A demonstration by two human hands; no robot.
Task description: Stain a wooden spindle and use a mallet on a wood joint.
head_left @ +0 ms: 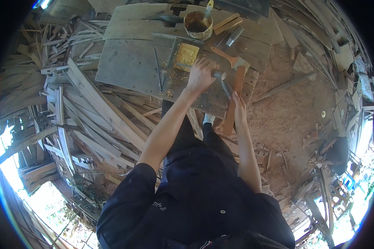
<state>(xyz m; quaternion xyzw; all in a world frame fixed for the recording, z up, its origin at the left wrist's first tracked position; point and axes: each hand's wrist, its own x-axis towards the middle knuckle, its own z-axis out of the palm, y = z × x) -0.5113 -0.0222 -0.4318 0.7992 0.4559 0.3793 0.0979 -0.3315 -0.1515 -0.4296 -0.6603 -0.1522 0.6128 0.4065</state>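
My left hand (pixel 201 74) is closed over the bench, around a dark round tool (pixel 217 74) with a pale wooden end; its other end is hidden. My right hand (pixel 240 108) grips a long reddish-brown wooden strip (pixel 230 118), which slants past the bench's near right edge. A dark grey bar-like piece (pixel 226 88) lies between the hands, its lower end by my right thumb. Beyond my left hand is a square golden carved panel (pixel 187 55), with shavings around it. A flat paintbrush (pixel 232 59) with an orange-brown handle lies beside the strip's far end.
At the back of the wooden bench (pixel 129 62) stands a stained pot (pixel 198 29) with a brush in it. Two wooden sticks (pixel 227 23) and a metal-ended tool (pixel 235 36) lie beside it. A thin dark rod (pixel 158 68) lies left. Scrap boards (pixel 104 106) pile up at left.
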